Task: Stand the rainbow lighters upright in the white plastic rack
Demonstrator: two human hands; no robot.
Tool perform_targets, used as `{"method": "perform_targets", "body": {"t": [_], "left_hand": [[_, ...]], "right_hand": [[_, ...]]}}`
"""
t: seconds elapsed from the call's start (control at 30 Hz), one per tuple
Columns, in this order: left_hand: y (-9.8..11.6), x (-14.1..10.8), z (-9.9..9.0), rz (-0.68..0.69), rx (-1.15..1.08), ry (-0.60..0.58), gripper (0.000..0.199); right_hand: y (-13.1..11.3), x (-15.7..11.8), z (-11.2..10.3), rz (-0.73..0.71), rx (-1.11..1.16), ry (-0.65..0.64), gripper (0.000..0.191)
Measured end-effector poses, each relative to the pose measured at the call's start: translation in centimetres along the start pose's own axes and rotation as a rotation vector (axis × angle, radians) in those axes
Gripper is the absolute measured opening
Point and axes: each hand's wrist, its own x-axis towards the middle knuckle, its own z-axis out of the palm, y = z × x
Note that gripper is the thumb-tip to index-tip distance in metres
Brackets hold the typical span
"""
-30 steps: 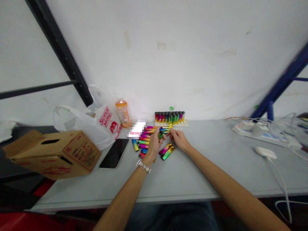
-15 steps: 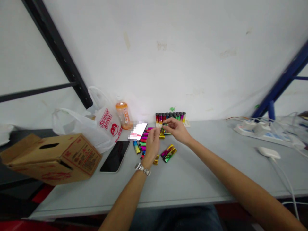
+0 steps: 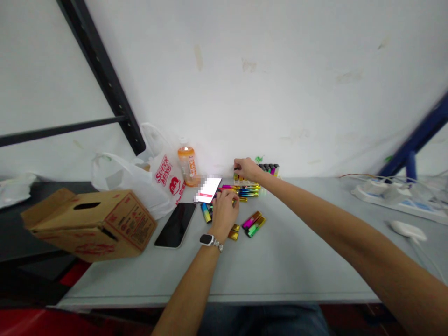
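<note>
Colourful metallic lighters lie in a loose pile [image 3: 250, 190] on the grey table. Behind them, a block of lighters [image 3: 271, 169] stands upright near the wall, black tops up. My right hand [image 3: 248, 169] is closed at the left end of this block, pinching a lighter whose dark end shows by the fingertips; it hides part of the block. My left hand [image 3: 226, 212], with a watch on the wrist, rests over the pile with bent fingers apart. Just right of it lies a small group of lighters [image 3: 254, 224]. Beside its fingers is a blue-yellow lighter [image 3: 206, 213].
To the left are a black phone [image 3: 175, 225], a lit phone [image 3: 209, 190], a cardboard box [image 3: 94, 226], a white plastic bag [image 3: 140, 182] and an orange drink bottle [image 3: 188, 165]. On the right are a power strip [image 3: 402, 200] and a white charger [image 3: 409, 229] with cables.
My hands have moved apart: the right one went back and left to the upright block with a lighter, while the left one lowered onto the pile. The view shifted slightly left.
</note>
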Motion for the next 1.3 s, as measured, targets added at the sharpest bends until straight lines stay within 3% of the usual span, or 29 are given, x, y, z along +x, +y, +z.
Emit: {"method": "perform_targets", "body": {"t": [0.23, 0.4, 0.63, 0.77, 0.97, 1.2, 1.3], "left_hand": [[-0.6, 0.4, 0.4, 0.020, 0.098, -0.065, 0.023], [-0.8, 0.7, 0.8, 0.052, 0.139, -0.075, 0.023], [-0.5, 0.5, 0.4, 0.046, 0.131, -0.056, 0.021], [-0.6, 0.3, -0.2, 0.009, 0.126, -0.049, 0.021], [-0.7, 0.4, -0.4, -0.036, 0.143, -0.030, 0.016], [-0.7, 0.2, -0.6, -0.074, 0.081, 0.013, 0.011], [-1.0, 0.5, -0.3, -0.073, -0.035, 0.079, 0.011]], "right_hand": [[0.0, 0.4, -0.2, 0.047, -0.147, -0.065, 0.011], [-0.6, -0.2, -0.9, 0.024, -0.338, -0.013, 0.020], [-1.1, -1.6, -0.8, 0.024, -0.360, -0.052, 0.034], [-2.3, -4.2, -0.7, -0.012, -0.303, -0.030, 0.044], [-3.7, -8.6, -0.5, -0.128, -0.273, -0.224, 0.029], [-3.8, -8.9, -0.8, -0.120, -0.337, -0.374, 0.022], [-3.7, -9.6, -1.0, -0.100, -0.331, -0.376, 0.020]]}}
